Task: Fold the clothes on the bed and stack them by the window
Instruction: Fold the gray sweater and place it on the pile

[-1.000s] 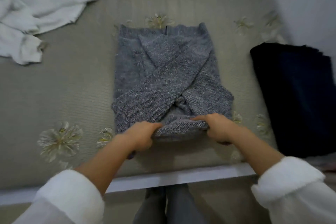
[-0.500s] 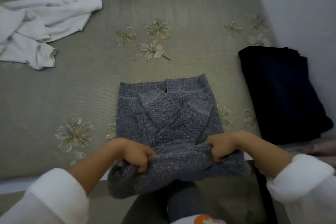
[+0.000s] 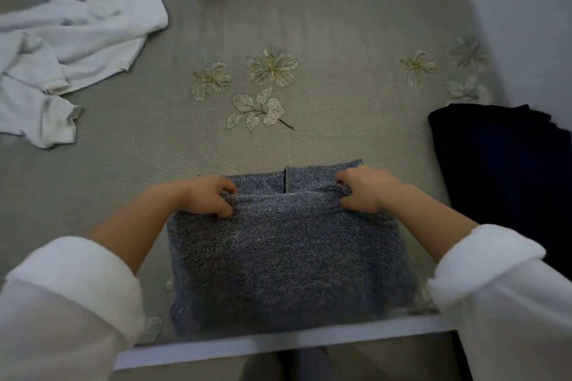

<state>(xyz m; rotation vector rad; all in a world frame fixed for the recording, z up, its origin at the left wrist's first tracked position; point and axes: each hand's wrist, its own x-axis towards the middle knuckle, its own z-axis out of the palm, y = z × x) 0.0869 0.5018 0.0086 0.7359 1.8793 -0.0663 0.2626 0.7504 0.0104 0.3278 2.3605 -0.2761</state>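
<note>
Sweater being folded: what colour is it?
The sweater is flecked grey knit; the head view shows it best.

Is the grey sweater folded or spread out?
Folded: grey sweater lies doubled over itself, left hand and right hand gripping the top layer's edge.

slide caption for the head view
Folding: left hand and right hand pinch a grey knit sweater by its folded edge on the bed

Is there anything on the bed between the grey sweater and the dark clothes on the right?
No, nothing visible. Just bare bedsheet lies between the grey sweater and the dark clothes. The left hand and right hand grip the sweater. The white top lies away on the other side.
</note>
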